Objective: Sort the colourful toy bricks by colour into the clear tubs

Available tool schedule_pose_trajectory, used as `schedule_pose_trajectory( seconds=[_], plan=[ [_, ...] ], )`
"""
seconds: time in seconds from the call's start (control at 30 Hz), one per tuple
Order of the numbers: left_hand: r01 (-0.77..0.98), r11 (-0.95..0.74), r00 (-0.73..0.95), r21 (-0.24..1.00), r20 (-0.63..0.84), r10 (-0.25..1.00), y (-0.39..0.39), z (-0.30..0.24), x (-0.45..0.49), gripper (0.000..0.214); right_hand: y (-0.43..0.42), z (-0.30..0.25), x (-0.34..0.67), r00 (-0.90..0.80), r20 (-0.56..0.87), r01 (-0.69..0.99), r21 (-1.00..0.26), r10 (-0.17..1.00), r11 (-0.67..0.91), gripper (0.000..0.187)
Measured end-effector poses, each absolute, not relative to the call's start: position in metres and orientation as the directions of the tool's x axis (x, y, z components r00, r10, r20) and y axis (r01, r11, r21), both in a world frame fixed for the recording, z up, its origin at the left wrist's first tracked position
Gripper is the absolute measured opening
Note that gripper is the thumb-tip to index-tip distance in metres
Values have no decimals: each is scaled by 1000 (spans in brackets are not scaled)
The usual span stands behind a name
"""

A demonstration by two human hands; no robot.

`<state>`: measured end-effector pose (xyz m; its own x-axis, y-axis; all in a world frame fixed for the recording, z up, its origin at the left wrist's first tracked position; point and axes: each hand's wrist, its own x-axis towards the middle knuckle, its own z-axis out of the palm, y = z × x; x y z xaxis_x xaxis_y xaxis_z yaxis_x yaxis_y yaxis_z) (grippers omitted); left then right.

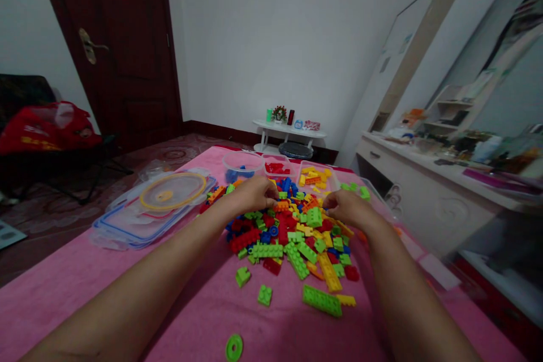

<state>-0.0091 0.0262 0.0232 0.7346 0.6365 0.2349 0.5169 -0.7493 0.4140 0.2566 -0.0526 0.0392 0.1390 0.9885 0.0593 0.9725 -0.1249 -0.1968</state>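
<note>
A heap of coloured plastic building bricks (292, 237) lies on a pink cloth (199, 317): red, blue, green, yellow and orange pieces. My left hand (252, 195) rests on the far left of the heap with its fingers curled over some bricks; what they hold is hidden. On the far right of the heap, my right hand (350, 206) also has curled fingers, beside a green brick (314, 216). A long green brick (321, 300) and a green ring (233, 347) lie nearer to me.
Behind the heap stand clear tubs: one with blue bricks (242, 165), one with red (276, 167), one with yellow (316, 175). Stacked lids (156, 206) lie at the left. A white dresser (428, 181) is on the right, a dark door (123, 45) behind, and a small white table (288, 130).
</note>
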Motion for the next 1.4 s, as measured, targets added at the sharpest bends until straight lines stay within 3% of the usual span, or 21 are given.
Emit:
schedule_pose_trajectory(
  seconds=[0.23, 0.33, 0.43, 0.53, 0.7, 0.8, 0.9, 1.03, 1.23, 1.4],
  plan=[
    [517, -815, 766, 260, 285, 577, 9, 18, 5, 24, -54, 45, 232, -65, 81, 954, -286, 995, 85, 16],
    [549, -789, 732, 275, 298, 613, 8, 17, 5, 26, -53, 42, 223, -85, 115, 945, -305, 990, 116, 23],
    [555, -749, 685, 363, 311, 659, 13, 17, 4, 25, -51, 37, 217, 53, 193, 975, -224, 980, -9, 25],
    [492, -704, 634, 513, 343, 693, 21, 18, 3, 25, -50, 31, 212, 153, 158, 984, -114, 975, -136, 36],
    [308, -455, 565, 836, 224, 794, 21, 25, 3, 29, -50, 24, 208, 92, 130, 996, 7, 987, -94, 46],
    [190, -320, 568, 928, 162, 807, 18, 28, 3, 33, -50, 22, 210, 55, 136, 995, 70, 989, -64, 36],
    [104, -292, 602, 951, 174, 780, 17, 27, 2, 32, -51, 25, 213, 55, 143, 994, 86, 988, -68, 18],
    [84, -267, 599, 960, 166, 783, 16, 28, 2, 32, -54, 37, 212, 20, 252, 999, -54, 968, -7, 10],
    [119, -241, 536, 963, 142, 832, 13, 34, 3, 28, -58, 52, 191, -17, 444, 833, -490, 896, 258, 14],
    [72, -226, 575, 972, 145, 805, 13, 34, 3, 27, -56, 44, 177, -41, 460, 727, -595, 887, 343, 15]
  ],
)
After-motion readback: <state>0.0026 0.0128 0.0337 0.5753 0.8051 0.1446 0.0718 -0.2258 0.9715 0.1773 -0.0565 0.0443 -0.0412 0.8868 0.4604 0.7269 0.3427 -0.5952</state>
